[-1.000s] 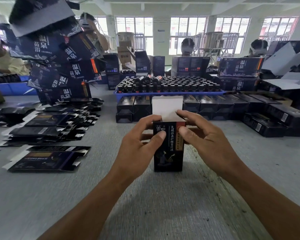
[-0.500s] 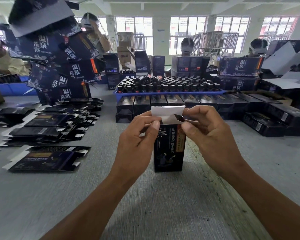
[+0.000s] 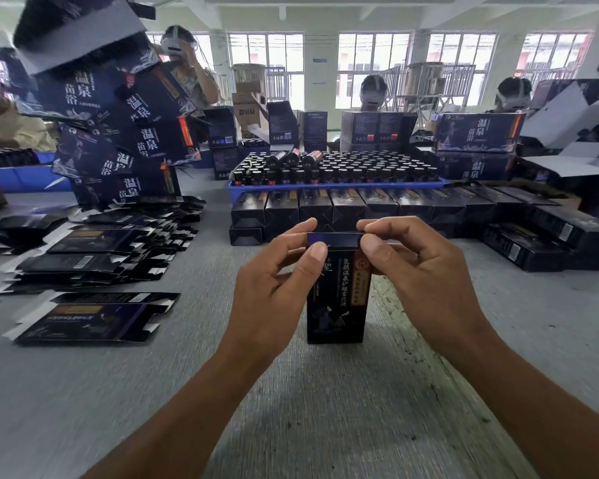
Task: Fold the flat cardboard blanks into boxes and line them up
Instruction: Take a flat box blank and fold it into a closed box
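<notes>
Upright dark box (image 3: pixel 336 299) on the grey desk (image 3: pixel 83 392); left hand (image 3: pixel 274 285) and right hand (image 3: pixel 426 271) each pinch an end of its top flap (image 3: pixel 334 240), folded over the opening.

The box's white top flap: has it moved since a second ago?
Yes. The top flap has folded down, no longer covering the finished boxes behind.

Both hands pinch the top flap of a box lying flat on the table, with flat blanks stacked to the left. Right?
Not quite. The head view shows the box standing upright on the table, not lying flat. Both hands, left and right, do pinch its top flap; the blanks lie left.
</notes>
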`<action>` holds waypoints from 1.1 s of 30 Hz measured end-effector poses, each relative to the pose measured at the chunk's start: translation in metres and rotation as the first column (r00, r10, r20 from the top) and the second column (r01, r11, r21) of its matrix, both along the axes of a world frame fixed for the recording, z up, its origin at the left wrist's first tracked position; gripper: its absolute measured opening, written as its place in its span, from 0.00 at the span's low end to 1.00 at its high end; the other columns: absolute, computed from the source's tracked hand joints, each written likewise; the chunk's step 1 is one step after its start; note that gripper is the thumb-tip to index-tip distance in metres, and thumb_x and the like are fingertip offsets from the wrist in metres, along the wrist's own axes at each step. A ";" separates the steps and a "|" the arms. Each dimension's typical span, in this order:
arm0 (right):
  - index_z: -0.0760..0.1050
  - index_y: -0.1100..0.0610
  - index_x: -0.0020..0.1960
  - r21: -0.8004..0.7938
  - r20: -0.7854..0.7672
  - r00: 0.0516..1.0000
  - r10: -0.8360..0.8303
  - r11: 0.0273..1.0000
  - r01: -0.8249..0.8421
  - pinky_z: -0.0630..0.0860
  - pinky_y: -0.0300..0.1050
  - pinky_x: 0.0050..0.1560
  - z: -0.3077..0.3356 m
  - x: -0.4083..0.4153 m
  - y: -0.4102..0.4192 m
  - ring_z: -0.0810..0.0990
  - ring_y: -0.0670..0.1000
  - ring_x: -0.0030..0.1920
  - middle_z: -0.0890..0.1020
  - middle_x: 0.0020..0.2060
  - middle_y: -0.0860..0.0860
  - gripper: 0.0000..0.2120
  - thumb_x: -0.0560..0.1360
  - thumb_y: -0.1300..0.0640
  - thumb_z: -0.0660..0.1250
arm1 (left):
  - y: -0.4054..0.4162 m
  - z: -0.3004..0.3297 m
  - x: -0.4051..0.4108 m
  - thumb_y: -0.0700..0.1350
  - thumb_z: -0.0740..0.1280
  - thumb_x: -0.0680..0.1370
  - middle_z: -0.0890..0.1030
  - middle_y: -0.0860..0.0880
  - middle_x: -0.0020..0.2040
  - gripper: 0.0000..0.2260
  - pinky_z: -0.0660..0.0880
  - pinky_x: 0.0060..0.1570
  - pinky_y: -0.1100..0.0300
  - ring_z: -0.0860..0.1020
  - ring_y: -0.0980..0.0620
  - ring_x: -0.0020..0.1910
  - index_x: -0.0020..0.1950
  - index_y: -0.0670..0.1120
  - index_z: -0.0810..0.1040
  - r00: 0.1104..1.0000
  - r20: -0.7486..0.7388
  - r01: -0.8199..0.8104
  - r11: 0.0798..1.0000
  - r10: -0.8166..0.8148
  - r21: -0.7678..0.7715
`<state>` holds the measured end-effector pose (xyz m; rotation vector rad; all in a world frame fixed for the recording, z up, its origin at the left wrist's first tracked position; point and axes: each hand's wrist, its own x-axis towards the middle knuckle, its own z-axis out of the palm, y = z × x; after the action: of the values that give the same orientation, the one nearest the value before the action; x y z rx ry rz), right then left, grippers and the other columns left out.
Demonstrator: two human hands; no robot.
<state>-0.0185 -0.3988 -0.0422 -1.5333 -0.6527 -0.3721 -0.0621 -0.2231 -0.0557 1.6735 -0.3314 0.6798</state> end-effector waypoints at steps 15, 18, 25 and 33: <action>0.82 0.46 0.51 -0.058 0.044 0.999 -0.028 0.998 0.030 0.82 0.42 0.53 -0.001 0.001 -0.001 0.84 0.44 0.52 0.84 0.53 0.39 0.05 0.78 0.56 0.70 | 0.002 -0.002 0.001 0.50 0.64 0.81 0.80 0.55 0.64 0.15 0.78 0.55 0.64 0.79 0.55 0.62 0.67 0.59 0.76 0.996 0.032 -0.089 0.994 0.087 0.060; 0.82 0.46 0.51 -0.132 0.116 0.990 -0.078 0.987 0.093 0.81 0.41 0.55 -0.004 0.002 -0.002 0.82 0.42 0.57 0.83 0.55 0.40 0.05 0.78 0.54 0.69 | 0.003 -0.002 0.001 0.44 0.65 0.82 0.80 0.54 0.64 0.12 0.75 0.53 0.70 0.78 0.55 0.63 0.63 0.57 0.79 0.989 0.066 -0.138 0.983 0.131 0.119; 0.81 0.46 0.54 -0.200 0.231 0.964 -0.131 0.963 0.179 0.77 0.32 0.53 -0.007 0.005 -0.003 0.80 0.38 0.58 0.81 0.57 0.40 0.06 0.79 0.54 0.68 | 0.007 -0.001 0.004 0.44 0.65 0.82 0.80 0.54 0.63 0.11 0.77 0.56 0.67 0.77 0.57 0.65 0.63 0.54 0.80 0.984 0.101 -0.161 0.972 0.146 0.170; 0.80 0.42 0.52 -0.165 0.143 0.985 -0.094 0.979 0.117 0.81 0.36 0.49 -0.006 0.004 -0.003 0.82 0.40 0.55 0.82 0.57 0.39 0.06 0.78 0.54 0.69 | 0.009 0.002 0.004 0.47 0.64 0.82 0.80 0.58 0.62 0.12 0.77 0.63 0.51 0.76 0.59 0.65 0.64 0.53 0.81 0.994 0.047 -0.105 0.985 0.100 0.134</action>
<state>-0.0143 -0.4014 -0.0482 -1.7238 -0.7248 -0.5140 -0.0584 -0.2145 -0.0536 1.8182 -0.3282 0.7831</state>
